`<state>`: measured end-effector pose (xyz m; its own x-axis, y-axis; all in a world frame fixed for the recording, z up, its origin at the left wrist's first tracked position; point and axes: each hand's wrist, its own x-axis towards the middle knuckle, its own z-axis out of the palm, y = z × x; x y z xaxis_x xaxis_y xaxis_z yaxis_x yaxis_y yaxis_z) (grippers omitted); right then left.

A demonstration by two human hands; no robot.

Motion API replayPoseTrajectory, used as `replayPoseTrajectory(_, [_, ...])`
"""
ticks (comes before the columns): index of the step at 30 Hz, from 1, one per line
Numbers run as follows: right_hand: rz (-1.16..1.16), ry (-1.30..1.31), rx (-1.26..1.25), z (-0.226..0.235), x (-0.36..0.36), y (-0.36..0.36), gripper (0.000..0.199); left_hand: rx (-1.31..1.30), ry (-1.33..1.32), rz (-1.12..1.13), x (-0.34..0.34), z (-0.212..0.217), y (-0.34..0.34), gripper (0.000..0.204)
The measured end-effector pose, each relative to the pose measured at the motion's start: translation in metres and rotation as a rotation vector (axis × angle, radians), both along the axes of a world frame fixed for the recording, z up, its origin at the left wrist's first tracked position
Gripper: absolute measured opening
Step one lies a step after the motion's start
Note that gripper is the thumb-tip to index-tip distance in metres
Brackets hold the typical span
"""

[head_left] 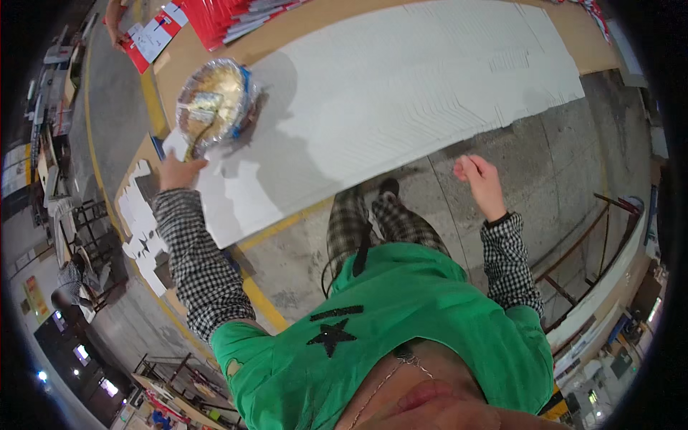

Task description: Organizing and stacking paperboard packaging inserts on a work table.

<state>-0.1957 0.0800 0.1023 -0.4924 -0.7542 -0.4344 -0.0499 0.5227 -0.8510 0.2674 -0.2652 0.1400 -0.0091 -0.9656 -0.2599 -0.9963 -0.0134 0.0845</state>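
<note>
Far left, small white cut-out pieces (140, 229) lie scattered along the table edge (161, 86). Left hand (178, 172) reaches out onto the table, fingers closed on the handle of a brush (199, 118) whose bristle end sits in a round bowl of yellowish paste (215, 104) (bowl wrapped in clear plastic). Beside the bowl, white sheets (401, 93) spread overlapping across the table. Red-and-white flat cartons (229, 18) stacked behind. Right hand (479, 179) hangs over the concrete floor (545, 172), loosely curled, holding nothing.

Workbench (337, 18) under white die-cut sheets (401, 93)
</note>
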Motion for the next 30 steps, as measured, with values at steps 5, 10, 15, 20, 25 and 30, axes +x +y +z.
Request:
replayPoseTrajectory(5, [0.000, -0.018, -0.027, 0.012, -0.003, -0.013, 0.029, -0.019, 0.688, 0.133, -0.050, 0.065, 0.081, 0.041])
replayPoseTrajectory(10, [0.155, -0.050, -0.085, 0.003, -0.003, -0.072, 0.030, 1.058, 1.183, 0.090, -0.112, -0.018, 0.189, 0.027])
replayPoseTrajectory(15, [0.369, 0.307, -0.082, 0.005, -0.001, -0.174, 0.029, 1.139, 1.326, 0.531, -0.165, -0.083, 0.263, 0.037])
replayPoseTrajectory(20, [0.577, 0.700, -0.439, -0.045, -0.015, -0.290, 0.032, 1.003, 1.574, 0.990, -0.217, -0.089, 0.269, 0.039])
replayPoseTrajectory(25, [0.816, 0.828, -0.305, -0.085, -0.024, -0.376, 0.035, 0.759, 1.847, 1.357, -0.308, -0.112, 0.290, 0.046])
replayPoseTrajectory(30, [1.025, 0.938, -0.357, -0.082, 0.001, -0.392, 0.035, 0.382, 1.720, 1.032, -0.360, -0.151, 0.318, 0.032])
